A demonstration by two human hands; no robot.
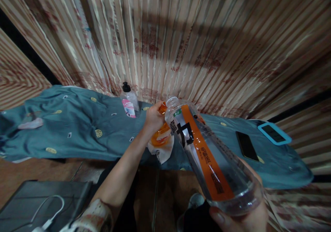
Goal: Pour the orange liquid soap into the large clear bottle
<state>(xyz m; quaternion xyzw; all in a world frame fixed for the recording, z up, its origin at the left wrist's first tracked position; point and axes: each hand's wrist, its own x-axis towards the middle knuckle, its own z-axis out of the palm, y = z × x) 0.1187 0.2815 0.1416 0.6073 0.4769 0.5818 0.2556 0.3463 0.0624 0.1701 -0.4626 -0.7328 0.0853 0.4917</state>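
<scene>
My left hand (154,116) is wrapped round the neck of an orange bottle (160,135), which stands on a crumpled white cloth (165,151). In my right hand (240,214) lies a large clear plastic bottle (207,156) with an orange and black label, gripped near its base. The clear bottle is tilted, its uncapped mouth close beside the top of the orange bottle. Whether the two mouths touch, or liquid passes between them, I cannot tell.
A pump bottle (130,102) with a pink label stands behind on the green patterned cloth (85,132). To the right lie a black phone (247,145) and a blue-framed digital clock (274,133). A striped curtain (165,42) hangs behind. A white cable (55,204) rests at lower left.
</scene>
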